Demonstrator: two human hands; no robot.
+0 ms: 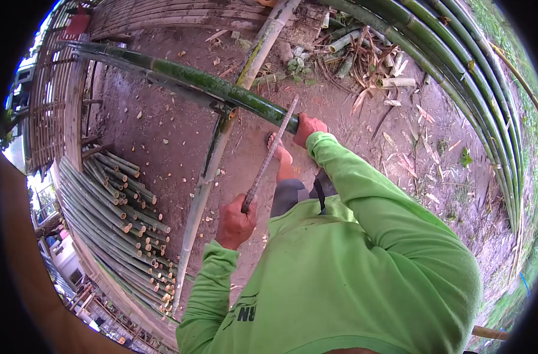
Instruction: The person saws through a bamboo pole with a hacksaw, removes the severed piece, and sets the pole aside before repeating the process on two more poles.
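Near the middle of the head view, my left hand (236,221) is closed round the lower end of a long, narrow, greyish tool (273,150). Its upper part crosses the near end of a wet green bamboo pole (216,87). Fingers wrapped round that same end of the pole belong to my right hand (310,128). The pole slopes away to the upper left and lies across a paler, slanting bamboo pole (207,171). Both my arms are in bright green sleeves.
Cut bamboo poles (112,206) are stacked at the left, their ends facing inward. Long green poles (458,65) curve along the right. Bamboo offcuts (345,44) litter the ground at the top. My foot (284,156) shows just below the held pole.
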